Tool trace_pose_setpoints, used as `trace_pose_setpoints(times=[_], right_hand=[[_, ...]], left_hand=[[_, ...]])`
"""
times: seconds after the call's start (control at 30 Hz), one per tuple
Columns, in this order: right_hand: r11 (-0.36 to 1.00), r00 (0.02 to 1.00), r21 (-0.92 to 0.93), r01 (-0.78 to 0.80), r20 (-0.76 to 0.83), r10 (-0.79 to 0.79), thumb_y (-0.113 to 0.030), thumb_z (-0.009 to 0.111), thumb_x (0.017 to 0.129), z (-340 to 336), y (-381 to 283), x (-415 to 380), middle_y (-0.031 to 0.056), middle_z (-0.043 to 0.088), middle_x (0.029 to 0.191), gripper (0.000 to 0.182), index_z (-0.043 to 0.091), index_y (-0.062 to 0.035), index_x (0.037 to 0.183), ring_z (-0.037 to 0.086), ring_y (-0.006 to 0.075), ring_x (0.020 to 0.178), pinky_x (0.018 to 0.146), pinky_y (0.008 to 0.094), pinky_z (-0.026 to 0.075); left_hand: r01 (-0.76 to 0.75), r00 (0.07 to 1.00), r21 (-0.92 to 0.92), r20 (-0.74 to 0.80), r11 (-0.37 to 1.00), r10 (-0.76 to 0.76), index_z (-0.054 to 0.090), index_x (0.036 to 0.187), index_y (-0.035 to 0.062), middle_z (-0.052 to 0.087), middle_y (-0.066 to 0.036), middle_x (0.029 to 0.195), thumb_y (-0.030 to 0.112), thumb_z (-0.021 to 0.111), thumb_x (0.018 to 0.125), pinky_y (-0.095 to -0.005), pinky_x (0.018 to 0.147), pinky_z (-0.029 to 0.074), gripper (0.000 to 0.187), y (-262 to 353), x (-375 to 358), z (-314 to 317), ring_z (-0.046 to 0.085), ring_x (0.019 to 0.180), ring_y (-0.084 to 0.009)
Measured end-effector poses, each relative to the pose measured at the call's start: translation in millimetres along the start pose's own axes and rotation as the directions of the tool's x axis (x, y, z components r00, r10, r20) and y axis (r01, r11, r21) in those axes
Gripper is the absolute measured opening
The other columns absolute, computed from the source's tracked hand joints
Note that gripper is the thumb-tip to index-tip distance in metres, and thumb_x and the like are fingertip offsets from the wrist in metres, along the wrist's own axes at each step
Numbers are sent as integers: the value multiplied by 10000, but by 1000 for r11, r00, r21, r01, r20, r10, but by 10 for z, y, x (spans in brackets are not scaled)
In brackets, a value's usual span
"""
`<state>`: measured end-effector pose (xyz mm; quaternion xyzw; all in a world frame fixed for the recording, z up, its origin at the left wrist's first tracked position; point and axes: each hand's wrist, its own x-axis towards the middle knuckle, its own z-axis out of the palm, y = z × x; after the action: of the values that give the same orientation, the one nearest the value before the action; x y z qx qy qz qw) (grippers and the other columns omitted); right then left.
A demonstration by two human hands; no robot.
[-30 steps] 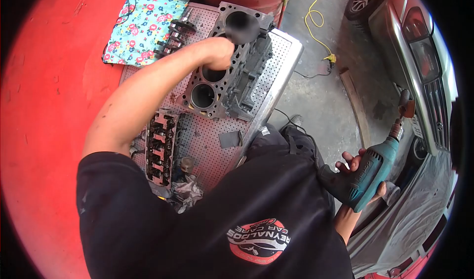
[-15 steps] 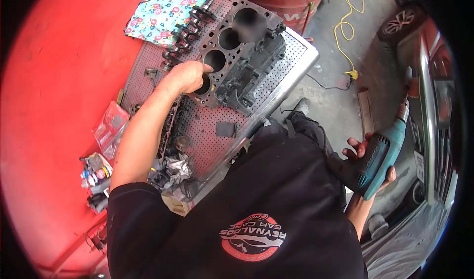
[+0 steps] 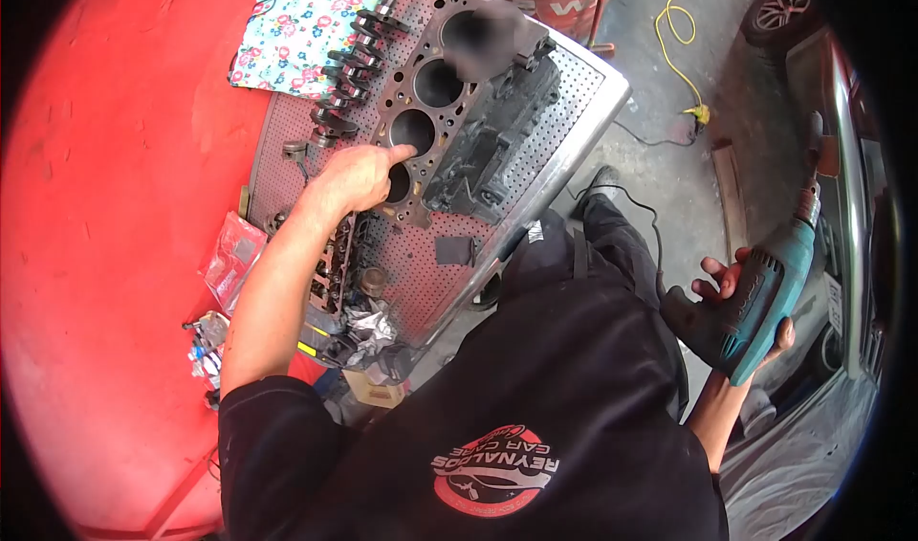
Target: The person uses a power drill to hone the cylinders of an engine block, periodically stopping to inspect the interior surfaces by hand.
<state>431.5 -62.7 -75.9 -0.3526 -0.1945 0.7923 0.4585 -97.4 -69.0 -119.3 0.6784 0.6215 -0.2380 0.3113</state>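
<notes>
We have brought our left hand [image 3: 356, 179] back from over the middle of the engine block [image 3: 502, 125], where it looked bunched a second ago, to the end nearer our body. Its index finger is now out, the tip at the rim of the third bore [image 3: 411, 132] counted from the far end, beside the wall dividing it from the nearest bore [image 3: 395, 182]; our attention, we judge, has narrowed to that spot. The other fingers are curled and we see nothing gripped in them. Our right hand [image 3: 731, 279] keeps its clasp on the body of the teal drill [image 3: 770, 287], fingers showing on both sides, well apart from the block. The block lies on the perforated table [image 3: 411, 264], bores facing up, directly ahead of our left hand and across to the left of the right one. A blur hides part of the farthest bore. The crankshaft [image 3: 352, 72] lies just left of the block, beside the floral cloth [image 3: 306, 34]; the cylinder head [image 3: 330, 278] sits nearer us, partly behind our left forearm, and a dark flat square [image 3: 455, 250] lies near the table's right edge.
</notes>
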Motion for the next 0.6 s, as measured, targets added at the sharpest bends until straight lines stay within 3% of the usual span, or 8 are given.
trace_pose_setpoints(times=[0.2,0.5,0.6], right_hand=[[999,995,20,-31,-97,33,-568,836,732,141,325,15,229,700,1005,1054,438,104,1439,615,480,1249,995,589,556],[992,986,102,-78,-137,92,-508,868,722,242,443,143,253,689,1045,1069,416,113,1466,587,497,1286,1053,610,509],[989,987,118,-84,-129,99,-492,879,717,257,429,218,255,686,1053,1076,409,112,1474,583,499,1291,1064,612,499]], left_hand=[[-31,995,-42,90,999,35,436,1556,108,696,-315,974,40,621,789,-557,876,530,792,-74,-69,-47,680,968,-475],[-84,990,-52,106,995,89,447,1547,85,702,-275,984,44,616,781,-549,846,532,785,-101,-88,-214,676,932,-470],[-68,987,-256,126,964,103,440,1554,70,717,-209,923,26,630,799,-470,796,553,780,-160,-72,-176,701,836,-386]])
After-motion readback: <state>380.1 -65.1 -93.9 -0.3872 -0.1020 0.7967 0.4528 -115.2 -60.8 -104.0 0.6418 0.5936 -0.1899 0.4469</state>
